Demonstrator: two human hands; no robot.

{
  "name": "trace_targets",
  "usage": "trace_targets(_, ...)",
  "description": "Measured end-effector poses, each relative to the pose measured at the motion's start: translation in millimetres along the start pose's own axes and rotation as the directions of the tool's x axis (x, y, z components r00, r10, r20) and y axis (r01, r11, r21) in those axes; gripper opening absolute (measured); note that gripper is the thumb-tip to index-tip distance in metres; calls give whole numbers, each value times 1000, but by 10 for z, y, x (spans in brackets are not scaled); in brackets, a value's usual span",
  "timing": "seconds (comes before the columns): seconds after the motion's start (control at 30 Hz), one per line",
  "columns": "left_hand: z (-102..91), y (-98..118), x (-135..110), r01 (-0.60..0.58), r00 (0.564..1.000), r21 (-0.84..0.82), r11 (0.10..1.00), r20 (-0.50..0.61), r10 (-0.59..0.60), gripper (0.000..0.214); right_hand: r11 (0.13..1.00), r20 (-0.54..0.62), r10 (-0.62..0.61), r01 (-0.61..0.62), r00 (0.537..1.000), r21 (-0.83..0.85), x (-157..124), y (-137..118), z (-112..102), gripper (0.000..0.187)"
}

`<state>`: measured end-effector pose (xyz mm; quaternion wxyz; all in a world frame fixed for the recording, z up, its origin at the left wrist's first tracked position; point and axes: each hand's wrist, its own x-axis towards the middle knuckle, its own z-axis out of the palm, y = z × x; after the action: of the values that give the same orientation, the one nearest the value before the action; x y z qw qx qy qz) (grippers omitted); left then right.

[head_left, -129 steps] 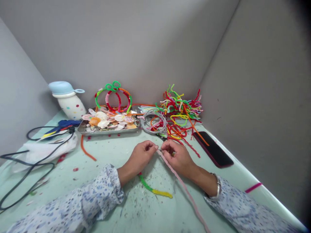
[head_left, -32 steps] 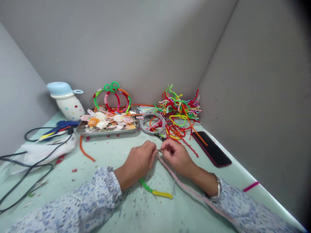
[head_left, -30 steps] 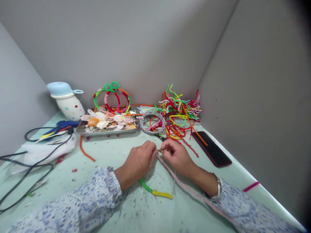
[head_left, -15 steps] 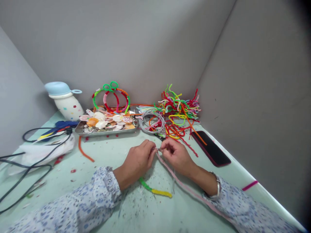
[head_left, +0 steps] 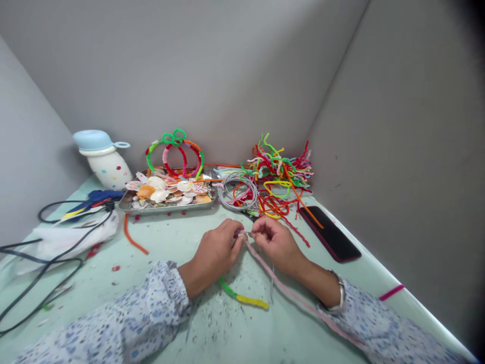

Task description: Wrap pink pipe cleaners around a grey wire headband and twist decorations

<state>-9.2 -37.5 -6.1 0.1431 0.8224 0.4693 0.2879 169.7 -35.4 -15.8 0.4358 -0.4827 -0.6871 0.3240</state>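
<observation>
My left hand (head_left: pixel 217 247) is closed in a pinch on the end of a long pink pipe cleaner (head_left: pixel 288 292), which runs down past my right wrist. Almost touching it, my right hand (head_left: pixel 278 242) pinches a thin grey wire at the fingertips. A length of grey wire (head_left: pixel 272 285) hangs below that hand. From under my left hand a green and yellow pipe-cleaner-covered strand (head_left: pixel 252 302) curves over the table. The exact join between the fingertips is too small to make out.
Behind my hands are a metal tray (head_left: pixel 170 208) of seashells, a grey wire coil (head_left: pixel 223 198), and a pile of pipe cleaners (head_left: pixel 280 164). A phone (head_left: pixel 333 235) lies right. Left are a bottle (head_left: pixel 108 169), black cable (head_left: pixel 47 263) and plastic bag (head_left: pixel 76 235).
Both hands keep nearly the same pose, with only a slight shift of the fingertips. The whole view has moved a little.
</observation>
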Motion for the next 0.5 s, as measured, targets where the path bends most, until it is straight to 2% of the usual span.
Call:
trace_targets(0.17,13,-9,13,35,999,-111,993,-23,-38,14,996,7,62,-62,998,57,22,26,4,7)
trace_targets(0.33,19,-1,9,47,998,-191,981,-41,-56,12,985,102,95,-108,990,137,21,20,3,15)
trace_targets(0.5,31,16,-8,28,999,-236,971,-22,-34,14,996,138,26,-37,990,76,23,30,23,13)
